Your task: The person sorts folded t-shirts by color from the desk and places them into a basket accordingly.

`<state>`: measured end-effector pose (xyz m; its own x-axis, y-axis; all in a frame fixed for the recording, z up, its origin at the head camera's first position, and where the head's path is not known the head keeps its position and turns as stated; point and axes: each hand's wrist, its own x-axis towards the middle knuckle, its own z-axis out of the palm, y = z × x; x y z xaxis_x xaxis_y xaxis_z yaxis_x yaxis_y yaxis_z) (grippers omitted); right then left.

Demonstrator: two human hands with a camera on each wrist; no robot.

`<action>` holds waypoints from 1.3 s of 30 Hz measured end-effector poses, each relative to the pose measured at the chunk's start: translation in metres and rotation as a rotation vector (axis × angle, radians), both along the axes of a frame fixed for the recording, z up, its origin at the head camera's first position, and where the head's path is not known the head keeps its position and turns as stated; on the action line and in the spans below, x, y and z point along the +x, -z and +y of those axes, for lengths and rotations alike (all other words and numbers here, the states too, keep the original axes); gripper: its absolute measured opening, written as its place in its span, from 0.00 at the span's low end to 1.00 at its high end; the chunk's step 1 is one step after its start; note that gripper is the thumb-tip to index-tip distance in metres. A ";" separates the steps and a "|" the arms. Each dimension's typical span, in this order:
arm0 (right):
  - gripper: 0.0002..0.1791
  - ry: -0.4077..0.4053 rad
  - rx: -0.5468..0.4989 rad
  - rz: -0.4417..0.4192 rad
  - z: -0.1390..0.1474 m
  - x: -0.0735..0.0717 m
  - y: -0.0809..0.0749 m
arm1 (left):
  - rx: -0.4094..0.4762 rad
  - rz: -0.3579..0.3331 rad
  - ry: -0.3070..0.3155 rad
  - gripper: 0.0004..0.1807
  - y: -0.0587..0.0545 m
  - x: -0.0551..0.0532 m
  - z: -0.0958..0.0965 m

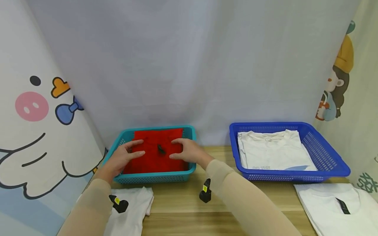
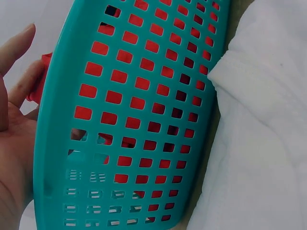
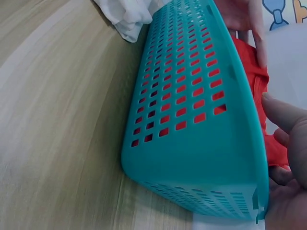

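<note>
A folded red garment (image 1: pixel 156 162) with a small dark patch near its middle lies in the teal basket (image 1: pixel 153 177). Over its left side is my left hand (image 1: pixel 121 159), thumb and index finger spread apart. My right hand (image 1: pixel 190 151) reaches over the right side, its thumb and forefinger also apart and pointing inward. In the right wrist view, the right fingers are right at the edge of the red cloth (image 3: pixel 256 79), just inside the rim. The left wrist view shows the left fingers stretched out beyond the basket wall (image 2: pixel 57 120).
To the right stands a blue basket (image 1: pixel 327 155) holding a folded white T-shirt (image 1: pixel 274 152). Another folded white T-shirt (image 1: pixel 330 206) with a black neck label lies in front of it. White folded cloth (image 1: pixel 130 206) lies before the teal basket. A pale curtain (image 1: pixel 189 65) hangs behind the wooden table (image 1: pixel 183 203).
</note>
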<state>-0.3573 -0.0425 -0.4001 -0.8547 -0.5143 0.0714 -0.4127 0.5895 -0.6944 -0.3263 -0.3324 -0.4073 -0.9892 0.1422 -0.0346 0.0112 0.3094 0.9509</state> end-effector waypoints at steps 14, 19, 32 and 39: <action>0.36 0.035 0.092 0.172 0.008 0.003 0.002 | -0.085 0.026 -0.015 0.43 -0.007 0.003 0.003; 0.37 0.047 0.126 0.197 0.015 0.006 0.001 | -0.153 0.052 -0.001 0.42 -0.011 0.008 0.003; 0.53 -0.026 0.165 0.291 0.044 0.032 0.009 | -0.637 0.367 0.122 0.51 -0.026 0.053 0.011; 0.55 -0.132 0.196 0.387 0.057 0.063 0.017 | -0.769 0.501 0.130 0.56 -0.016 0.095 0.010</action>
